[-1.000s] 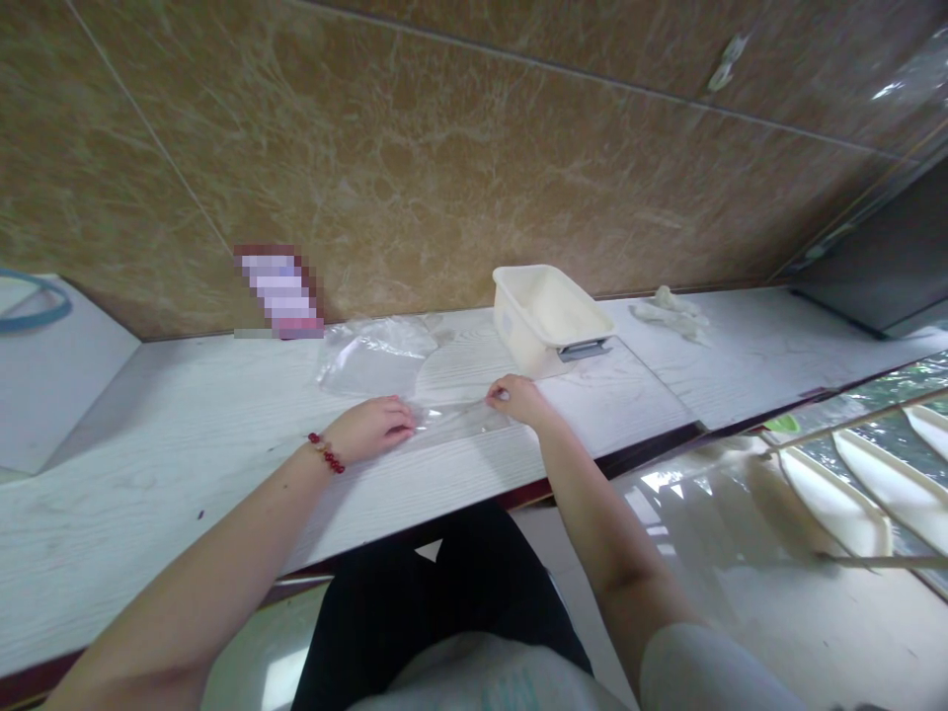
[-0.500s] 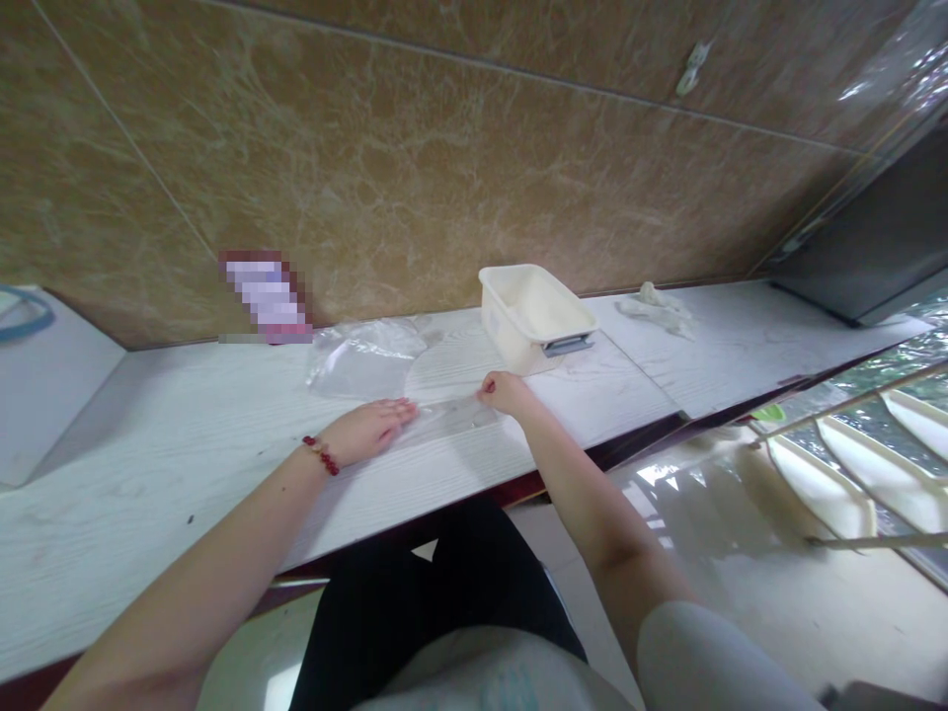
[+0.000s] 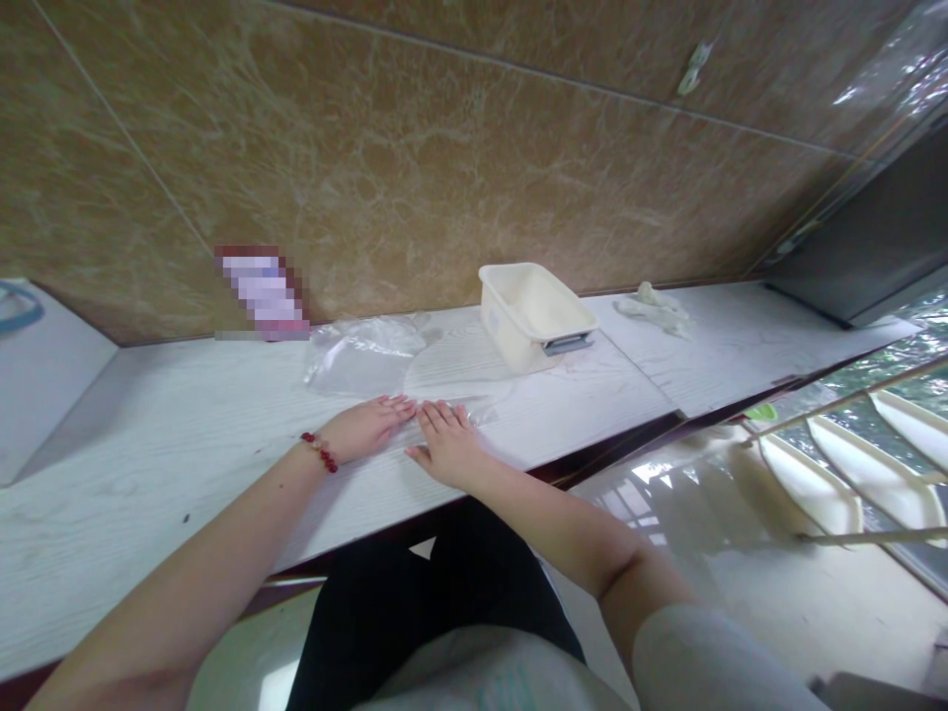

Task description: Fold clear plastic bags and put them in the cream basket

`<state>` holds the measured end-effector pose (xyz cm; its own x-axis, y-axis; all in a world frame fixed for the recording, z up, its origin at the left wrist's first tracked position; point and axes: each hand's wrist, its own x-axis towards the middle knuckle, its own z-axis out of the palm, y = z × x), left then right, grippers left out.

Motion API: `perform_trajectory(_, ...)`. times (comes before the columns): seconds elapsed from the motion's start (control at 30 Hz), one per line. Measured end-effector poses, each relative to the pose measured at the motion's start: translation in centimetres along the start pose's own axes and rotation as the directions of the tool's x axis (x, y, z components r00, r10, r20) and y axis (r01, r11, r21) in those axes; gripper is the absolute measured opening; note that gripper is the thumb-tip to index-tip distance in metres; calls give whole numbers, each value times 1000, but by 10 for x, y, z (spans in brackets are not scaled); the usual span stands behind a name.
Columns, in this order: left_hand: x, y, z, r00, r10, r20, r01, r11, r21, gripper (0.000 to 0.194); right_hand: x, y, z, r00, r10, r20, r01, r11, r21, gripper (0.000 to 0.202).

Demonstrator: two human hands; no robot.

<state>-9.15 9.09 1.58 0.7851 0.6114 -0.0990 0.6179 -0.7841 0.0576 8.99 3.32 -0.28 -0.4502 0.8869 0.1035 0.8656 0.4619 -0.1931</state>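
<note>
My left hand point(image 3: 364, 427) lies flat on the white counter point(image 3: 207, 425), fingers stretched out, a red bead bracelet on its wrist. Beside it my right hand point(image 3: 448, 444) is flat with fingers spread, its fingertips on a thin clear plastic piece point(image 3: 480, 410). Both hands' fingertips nearly meet. Most of that clear piece is hidden or hard to make out against the counter. Behind my left hand lies a clear plastic bag point(image 3: 362, 351). A cream plastic bin point(image 3: 529, 316) with a grey handle stands behind my right hand.
A crumpled whitish cloth or glove point(image 3: 656, 308) lies right of the bin. A white box point(image 3: 48, 380) stands at the far left, a dark grey cabinet point(image 3: 866, 217) at the far right. A brown tiled wall point(image 3: 444, 158) backs the counter. White slatted shelving point(image 3: 844, 474) is at lower right.
My right hand has let go of the clear plastic's right end and moved left, going from a pinch to flat beside my left hand. My left hand has stayed in place.
</note>
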Motion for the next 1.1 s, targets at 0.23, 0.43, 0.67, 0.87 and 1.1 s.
perform_trajectory(0.23,-6,-2,2,999,25,-27,-24,999,23,41,-1,21,-5,997,81,8,-80,996,-48,61)
perform_trajectory(0.43,-28,-6,12,996,4,-90,-2,1000,21,45,-3,38,-14,992,120,44,-116,990,-74,55)
perform_trajectory(0.67,-55,-11,12,995,-32,-95,33,999,3,46,-7,46,-17,986,160,40,-155,982,-109,53)
perform_trajectory(0.87,-79,-16,18,993,-73,-97,71,997,-23,47,-8,47,-19,982,181,47,-176,980,-94,50)
perform_trajectory(1.1,-90,-20,-4,973,-200,-115,195,979,-56,44,-10,50,-21,983,177,41,-175,983,-60,46)
